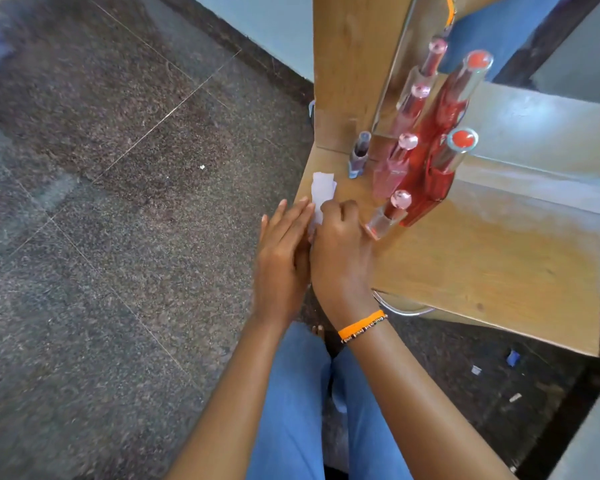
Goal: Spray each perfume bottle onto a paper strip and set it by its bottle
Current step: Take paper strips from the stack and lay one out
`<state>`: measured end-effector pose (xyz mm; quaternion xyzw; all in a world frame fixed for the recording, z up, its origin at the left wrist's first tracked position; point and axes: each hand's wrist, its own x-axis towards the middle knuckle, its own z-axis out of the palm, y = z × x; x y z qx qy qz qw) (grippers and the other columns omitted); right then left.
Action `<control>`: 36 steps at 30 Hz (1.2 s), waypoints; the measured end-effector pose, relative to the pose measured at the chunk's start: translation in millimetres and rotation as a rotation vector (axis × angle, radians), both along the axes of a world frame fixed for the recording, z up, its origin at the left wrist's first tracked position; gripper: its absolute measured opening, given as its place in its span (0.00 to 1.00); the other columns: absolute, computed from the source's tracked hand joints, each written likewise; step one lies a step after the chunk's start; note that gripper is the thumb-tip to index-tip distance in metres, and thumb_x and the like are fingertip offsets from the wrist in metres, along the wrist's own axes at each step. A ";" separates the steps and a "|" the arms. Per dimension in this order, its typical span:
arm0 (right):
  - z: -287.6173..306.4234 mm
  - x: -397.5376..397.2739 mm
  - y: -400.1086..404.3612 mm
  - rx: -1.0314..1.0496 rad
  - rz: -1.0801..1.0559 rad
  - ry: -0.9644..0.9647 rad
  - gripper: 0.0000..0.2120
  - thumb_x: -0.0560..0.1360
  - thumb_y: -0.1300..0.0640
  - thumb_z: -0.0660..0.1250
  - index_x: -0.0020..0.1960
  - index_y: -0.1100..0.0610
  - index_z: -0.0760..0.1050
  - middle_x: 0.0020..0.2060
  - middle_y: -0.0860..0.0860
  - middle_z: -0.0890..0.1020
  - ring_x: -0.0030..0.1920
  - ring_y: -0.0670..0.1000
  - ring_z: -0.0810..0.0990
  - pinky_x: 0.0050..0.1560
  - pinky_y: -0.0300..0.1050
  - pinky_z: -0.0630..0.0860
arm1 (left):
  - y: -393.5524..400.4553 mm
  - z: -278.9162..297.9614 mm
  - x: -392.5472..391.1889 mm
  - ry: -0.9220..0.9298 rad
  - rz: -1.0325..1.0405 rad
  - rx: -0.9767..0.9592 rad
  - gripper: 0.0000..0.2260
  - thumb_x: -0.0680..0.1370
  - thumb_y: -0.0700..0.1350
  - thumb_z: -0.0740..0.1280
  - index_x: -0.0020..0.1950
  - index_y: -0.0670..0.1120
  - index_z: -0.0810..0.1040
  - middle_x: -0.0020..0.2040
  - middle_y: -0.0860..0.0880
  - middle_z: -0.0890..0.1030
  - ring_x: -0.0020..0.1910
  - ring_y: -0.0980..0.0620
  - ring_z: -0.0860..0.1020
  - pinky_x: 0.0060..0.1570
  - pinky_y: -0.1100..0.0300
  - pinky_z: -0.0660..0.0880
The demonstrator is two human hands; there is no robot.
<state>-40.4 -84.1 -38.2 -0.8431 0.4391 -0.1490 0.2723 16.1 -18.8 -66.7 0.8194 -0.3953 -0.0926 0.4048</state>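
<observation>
Pinching one paper strip (321, 188) with my right hand (340, 244), I should peel slowly while my flat left hand (284, 247) steadies the rest.

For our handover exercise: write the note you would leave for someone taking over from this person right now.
Left hand: open, fingers straight, resting against the paper strips at the wooden table edge.
Right hand: fingers curled, pinching the strips.
Bottles, all capped, in front of the mirror: small blue bottle, pink bottle, large red bottle, small clear pink-capped bottle.
Done: no strip lies by any bottle.
Left: separate one strip, spray each bottle onto a strip, set it beside that bottle.
</observation>
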 end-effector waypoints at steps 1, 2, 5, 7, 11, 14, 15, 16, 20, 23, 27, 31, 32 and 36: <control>-3.2 -0.2 0.2 0.009 -0.034 -0.017 0.02 0.76 0.63 0.59 0.48 0.58 0.70 0.44 0.51 0.73 0.45 0.57 0.74 0.39 0.36 0.56 | -0.4 -3.3 -1.0 0.001 -0.008 0.005 0.16 0.79 0.39 0.59 0.67 0.43 0.73 0.69 0.48 0.71 0.73 0.50 0.60 0.73 0.56 0.47; -5.9 -0.3 0.4 -0.020 -0.054 -0.033 0.03 0.77 0.62 0.60 0.48 0.58 0.71 0.45 0.51 0.74 0.45 0.58 0.74 0.37 0.38 0.56 | -0.7 -7.2 -3.4 0.003 -0.026 -0.008 0.16 0.79 0.39 0.59 0.67 0.44 0.73 0.69 0.48 0.72 0.73 0.49 0.60 0.73 0.55 0.47; -11.4 -2.8 1.2 -0.104 -0.042 -0.080 0.08 0.75 0.62 0.63 0.54 0.59 0.73 0.53 0.57 0.76 0.48 0.61 0.77 0.38 0.48 0.66 | -0.2 -17.4 -1.5 -0.006 -0.023 -0.041 0.16 0.80 0.41 0.58 0.66 0.44 0.74 0.68 0.49 0.73 0.73 0.49 0.60 0.73 0.51 0.47; -13.4 -3.3 0.1 -0.113 -0.073 -0.098 0.10 0.75 0.61 0.63 0.57 0.58 0.73 0.55 0.55 0.76 0.52 0.60 0.77 0.42 0.50 0.70 | -0.7 -19.5 0.7 -0.036 -0.024 -0.040 0.16 0.80 0.42 0.57 0.66 0.45 0.74 0.68 0.49 0.73 0.73 0.49 0.61 0.72 0.51 0.46; -9.1 -3.9 -2.2 -0.010 -0.172 -0.159 0.11 0.75 0.61 0.64 0.56 0.56 0.74 0.53 0.54 0.80 0.53 0.57 0.79 0.46 0.50 0.72 | -0.2 -15.0 -1.6 0.008 -0.031 -0.041 0.15 0.80 0.41 0.58 0.67 0.47 0.73 0.69 0.49 0.72 0.73 0.46 0.62 0.72 0.52 0.46; -10.4 -8.1 1.0 -0.091 -0.129 -0.125 0.08 0.74 0.63 0.65 0.52 0.57 0.76 0.50 0.55 0.81 0.50 0.58 0.79 0.43 0.48 0.71 | 2.5 -15.7 -1.3 0.030 -0.032 -0.035 0.15 0.81 0.42 0.58 0.67 0.47 0.73 0.70 0.50 0.72 0.74 0.46 0.61 0.72 0.48 0.45; -10.9 -11.0 1.3 -0.134 -0.093 -0.107 0.08 0.73 0.64 0.65 0.52 0.58 0.77 0.49 0.56 0.81 0.49 0.59 0.79 0.42 0.47 0.70 | 2.8 -15.0 -0.4 0.028 -0.035 -0.024 0.15 0.81 0.43 0.58 0.67 0.48 0.72 0.70 0.50 0.71 0.74 0.46 0.61 0.72 0.47 0.44; -11.9 -14.5 1.1 -0.158 -0.051 -0.107 0.09 0.73 0.64 0.66 0.52 0.59 0.78 0.49 0.56 0.81 0.49 0.58 0.79 0.42 0.47 0.70 | 3.0 -14.6 0.3 0.023 -0.038 -0.013 0.16 0.81 0.43 0.58 0.68 0.49 0.72 0.70 0.51 0.71 0.74 0.46 0.60 0.72 0.45 0.44; -19.2 -28.0 -0.6 -0.051 0.055 -0.203 0.14 0.70 0.64 0.71 0.56 0.62 0.79 0.52 0.56 0.80 0.48 0.55 0.79 0.50 0.45 0.72 | 2.5 -14.6 2.8 0.045 -0.043 -0.007 0.16 0.80 0.42 0.59 0.67 0.50 0.72 0.70 0.52 0.71 0.74 0.45 0.60 0.72 0.43 0.45; -22.8 -29.4 -2.3 0.029 0.007 -0.284 0.14 0.67 0.63 0.74 0.53 0.61 0.81 0.44 0.53 0.79 0.40 0.49 0.75 0.43 0.39 0.70 | 2.3 -14.1 3.4 0.077 -0.047 -0.028 0.16 0.80 0.40 0.59 0.67 0.49 0.73 0.70 0.52 0.71 0.74 0.45 0.60 0.73 0.40 0.46; -25.9 -25.6 -3.7 0.088 -0.051 -0.345 0.13 0.65 0.63 0.76 0.49 0.61 0.82 0.39 0.49 0.78 0.37 0.46 0.75 0.37 0.31 0.67 | 2.6 -13.9 4.5 0.111 -0.042 -0.052 0.16 0.79 0.39 0.60 0.66 0.48 0.73 0.70 0.51 0.72 0.74 0.45 0.61 0.73 0.39 0.49; -26.8 -23.0 -6.8 0.152 -0.095 -0.389 0.10 0.66 0.63 0.75 0.47 0.61 0.82 0.38 0.48 0.78 0.37 0.45 0.76 0.39 0.31 0.69 | 3.1 -14.1 2.2 0.121 -0.035 -0.068 0.16 0.80 0.40 0.60 0.67 0.48 0.73 0.70 0.50 0.72 0.74 0.45 0.61 0.73 0.39 0.48; -26.1 -22.8 -7.3 0.157 -0.100 -0.393 0.09 0.67 0.63 0.75 0.47 0.61 0.82 0.39 0.49 0.79 0.38 0.46 0.78 0.41 0.34 0.70 | 2.8 -14.3 2.1 0.122 -0.034 -0.067 0.16 0.80 0.40 0.60 0.67 0.48 0.73 0.70 0.50 0.71 0.74 0.45 0.61 0.73 0.40 0.48; -25.2 -24.8 -2.1 0.059 -0.085 -0.344 0.06 0.72 0.62 0.71 0.49 0.61 0.82 0.45 0.54 0.82 0.43 0.51 0.79 0.43 0.38 0.70 | 1.7 -16.0 2.5 0.110 -0.046 -0.036 0.17 0.80 0.40 0.59 0.69 0.47 0.71 0.71 0.50 0.70 0.74 0.45 0.60 0.73 0.41 0.49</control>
